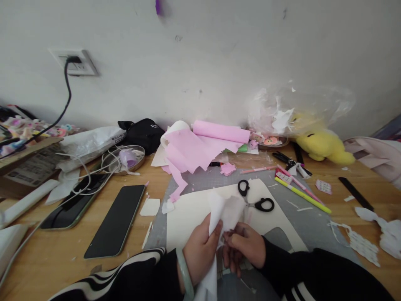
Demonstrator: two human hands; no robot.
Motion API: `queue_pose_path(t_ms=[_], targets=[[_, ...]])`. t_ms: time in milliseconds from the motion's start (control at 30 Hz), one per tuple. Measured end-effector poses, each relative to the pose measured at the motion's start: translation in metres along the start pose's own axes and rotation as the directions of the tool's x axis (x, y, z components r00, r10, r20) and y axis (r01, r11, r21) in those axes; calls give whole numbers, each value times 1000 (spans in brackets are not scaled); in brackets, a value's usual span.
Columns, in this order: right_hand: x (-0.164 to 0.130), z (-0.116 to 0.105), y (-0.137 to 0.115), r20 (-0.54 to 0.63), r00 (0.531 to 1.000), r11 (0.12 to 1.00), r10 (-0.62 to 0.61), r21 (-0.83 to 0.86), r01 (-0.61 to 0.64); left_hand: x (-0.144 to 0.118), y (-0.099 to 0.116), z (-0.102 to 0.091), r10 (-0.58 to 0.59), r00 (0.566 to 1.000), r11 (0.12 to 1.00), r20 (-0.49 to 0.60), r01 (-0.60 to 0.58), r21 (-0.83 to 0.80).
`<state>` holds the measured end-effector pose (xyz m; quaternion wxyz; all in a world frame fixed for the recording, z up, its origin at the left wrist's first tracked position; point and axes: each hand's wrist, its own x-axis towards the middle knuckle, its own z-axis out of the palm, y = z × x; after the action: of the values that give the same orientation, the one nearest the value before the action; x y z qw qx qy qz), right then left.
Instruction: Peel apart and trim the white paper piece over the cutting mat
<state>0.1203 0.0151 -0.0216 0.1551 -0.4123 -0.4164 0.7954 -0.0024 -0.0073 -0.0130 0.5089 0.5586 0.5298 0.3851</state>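
L fingers (215, 232) grip wht paper (216, 207); purple item (128, 158) in dish (139, 154).

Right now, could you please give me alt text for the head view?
A person's left hand grips a white sheet, with the right hand at its edge, above a cluttered wooden table. Black-handled scissors lie on cream paper beyond; pink paper sits farther back, a dark phone at left and a yellow plush toy at right.

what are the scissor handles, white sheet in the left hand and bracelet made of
Scissor handles: probably plastic, from their smooth, evenly black loops.
White sheet: likely thin paper or fabric, matte, given its soft folds.
Bracelet: perhaps jade, from its pale green, smooth, glossy look, though possibly glass or plastic.
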Motion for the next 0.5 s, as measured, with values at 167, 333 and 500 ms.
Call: queue_pose_path(t_ms=[167, 333, 500], targets=[[0, 2, 1, -2, 1000, 998, -25, -49, 25, -1, 0, 1, 6, 1000, 998, -1, -6, 61], [-1, 2, -2, -44, 999, 998, 9, -53, -12, 0, 0, 1, 9, 1000, 1000, -14, -9, 24], [-1, 0, -4, 3, 1000, 999, 28, -19, -28, 1, -2, 1, 22, 999, 1000, -25, -21, 13]])
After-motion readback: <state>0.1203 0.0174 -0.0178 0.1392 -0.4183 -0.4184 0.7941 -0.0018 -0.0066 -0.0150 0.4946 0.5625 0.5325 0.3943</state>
